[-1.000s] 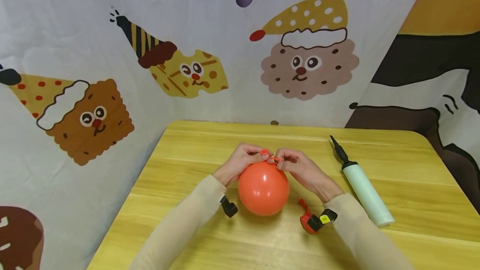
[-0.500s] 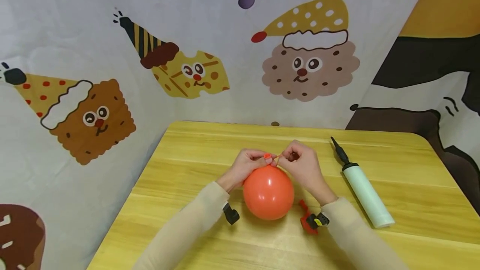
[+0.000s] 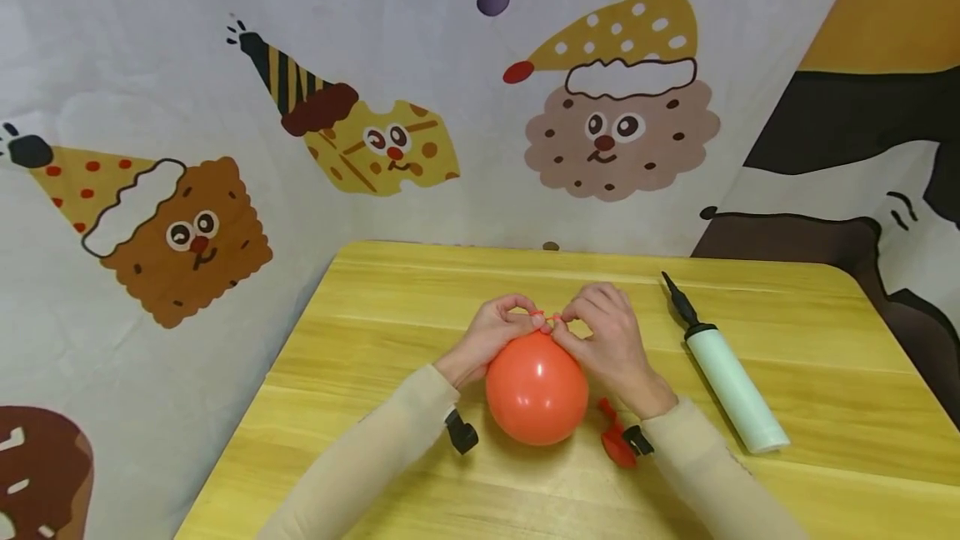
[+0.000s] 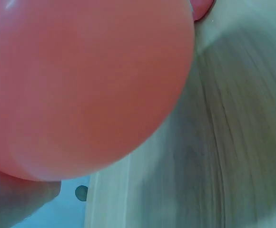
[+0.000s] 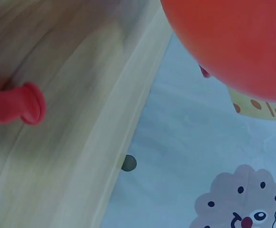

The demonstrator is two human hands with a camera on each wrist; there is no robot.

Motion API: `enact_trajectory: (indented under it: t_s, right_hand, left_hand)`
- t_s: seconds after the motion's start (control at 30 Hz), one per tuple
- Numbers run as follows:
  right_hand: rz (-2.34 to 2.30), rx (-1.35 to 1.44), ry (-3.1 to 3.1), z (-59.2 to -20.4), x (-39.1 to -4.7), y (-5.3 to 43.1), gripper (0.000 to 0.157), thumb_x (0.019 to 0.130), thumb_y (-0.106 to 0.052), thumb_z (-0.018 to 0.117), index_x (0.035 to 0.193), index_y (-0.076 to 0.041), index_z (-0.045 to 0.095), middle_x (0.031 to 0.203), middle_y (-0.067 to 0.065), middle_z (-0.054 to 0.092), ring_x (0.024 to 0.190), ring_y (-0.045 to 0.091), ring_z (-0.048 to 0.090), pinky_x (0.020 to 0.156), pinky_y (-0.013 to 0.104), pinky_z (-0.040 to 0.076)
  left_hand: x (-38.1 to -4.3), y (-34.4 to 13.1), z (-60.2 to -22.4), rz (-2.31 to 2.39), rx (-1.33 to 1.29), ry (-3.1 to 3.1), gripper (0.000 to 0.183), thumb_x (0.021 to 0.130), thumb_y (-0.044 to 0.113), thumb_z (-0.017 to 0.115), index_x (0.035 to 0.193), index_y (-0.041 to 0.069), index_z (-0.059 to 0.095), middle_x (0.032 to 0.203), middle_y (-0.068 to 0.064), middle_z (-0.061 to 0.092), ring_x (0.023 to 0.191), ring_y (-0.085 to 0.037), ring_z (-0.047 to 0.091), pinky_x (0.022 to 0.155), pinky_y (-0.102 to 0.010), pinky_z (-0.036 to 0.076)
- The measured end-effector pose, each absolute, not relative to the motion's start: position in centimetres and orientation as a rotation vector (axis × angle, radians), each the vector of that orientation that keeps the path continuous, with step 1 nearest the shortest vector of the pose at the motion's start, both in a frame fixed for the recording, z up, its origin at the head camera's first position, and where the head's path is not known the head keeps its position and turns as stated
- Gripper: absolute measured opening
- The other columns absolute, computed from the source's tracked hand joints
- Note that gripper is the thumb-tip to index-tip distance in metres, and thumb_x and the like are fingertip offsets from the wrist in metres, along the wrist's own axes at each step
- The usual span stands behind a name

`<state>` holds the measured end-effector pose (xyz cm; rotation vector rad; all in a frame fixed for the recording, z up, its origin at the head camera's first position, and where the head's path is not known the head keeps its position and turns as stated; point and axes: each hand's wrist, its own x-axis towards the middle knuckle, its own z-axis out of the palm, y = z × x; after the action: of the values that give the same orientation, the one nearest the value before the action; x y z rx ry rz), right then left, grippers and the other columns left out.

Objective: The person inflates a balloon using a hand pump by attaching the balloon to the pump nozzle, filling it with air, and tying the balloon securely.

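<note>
Low centre, your left hand [image 3: 491, 333] and right hand [image 3: 611, 340] are pinching the neck [image 3: 552, 319], probably sparing the light, fragile balloon [image 3: 537, 390].

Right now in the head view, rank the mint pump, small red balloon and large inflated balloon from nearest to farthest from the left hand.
1. Large inflated balloon: neck in the left hand.
2. Small red balloon: on the table, to the right.
3. Mint pump: on the table, farther right.
</note>
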<state>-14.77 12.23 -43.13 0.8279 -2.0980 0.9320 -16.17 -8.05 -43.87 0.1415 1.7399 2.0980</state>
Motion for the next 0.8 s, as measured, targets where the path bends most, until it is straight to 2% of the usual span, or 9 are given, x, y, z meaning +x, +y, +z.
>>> enact_trajectory:
  t_s: [0.17, 0.33, 0.53, 0.63, 0.8]
  right_hand:
    - [0.910, 0.824, -2.130, -43.0, -14.7, 12.4, 0.020, 0.075, -0.005, 0.085, 0.077, -0.012, 0.065, 0.079, 0.001, 0.062, 0.092, 0.029, 0.057, 0.080, 0.045, 0.042]
    - [0.887, 0.830, -2.146, -43.0, -14.6, 12.3, 0.022, 0.074, -0.005, 0.087, 0.077, -0.012, 0.066, 0.080, 0.001, 0.063, 0.092, 0.028, 0.056, 0.080, 0.045, 0.041]
    - [0.872, 0.843, -2.144, -43.2, -14.5, 11.9, 0.014, 0.076, -0.009, 0.081, 0.076, -0.013, 0.068, 0.078, 0.001, 0.063, 0.092, 0.029, 0.057, 0.078, 0.044, 0.040]
    - [0.884, 0.843, -2.144, -43.2, -14.6, 11.8, 0.014, 0.076, -0.009, 0.081, 0.075, -0.013, 0.068, 0.078, 0.001, 0.063, 0.092, 0.029, 0.057, 0.078, 0.044, 0.040]
    - [0.933, 0.834, -2.185, -43.1, -14.6, 11.8, 0.018, 0.075, -0.004, 0.083, 0.075, -0.013, 0.067, 0.079, 0.000, 0.064, 0.092, 0.029, 0.056, 0.080, 0.044, 0.041]
  left_hand:
    - [-16.0, -8.2, -44.2, 2.107, 0.184, 1.722, 0.014, 0.101, 0.010, 0.068, 0.113, 0.003, 0.066, 0.097, -0.003, 0.078, 0.093, -0.017, 0.075, 0.090, -0.039, 0.060]
    - [-15.8, -8.4, -44.3, 2.077, 0.213, 1.704, 0.022, 0.103, 0.014, 0.065, 0.123, 0.003, 0.066, 0.099, -0.002, 0.077, 0.094, -0.018, 0.073, 0.089, -0.039, 0.060]
    - [-15.9, -8.9, -44.0, 2.019, 0.190, 1.713, 0.016, 0.101, 0.015, 0.068, 0.115, 0.011, 0.062, 0.091, -0.001, 0.076, 0.087, -0.017, 0.071, 0.082, -0.036, 0.060]
    - [-16.1, -9.0, -43.8, 1.985, 0.184, 1.767, 0.016, 0.099, 0.017, 0.072, 0.111, 0.007, 0.067, 0.089, -0.002, 0.077, 0.086, -0.018, 0.071, 0.080, -0.035, 0.060]
    - [-16.3, -9.2, -43.6, 1.935, 0.212, 1.825, 0.028, 0.100, 0.020, 0.070, 0.120, 0.000, 0.073, 0.097, -0.004, 0.078, 0.096, -0.017, 0.071, 0.086, -0.036, 0.060]
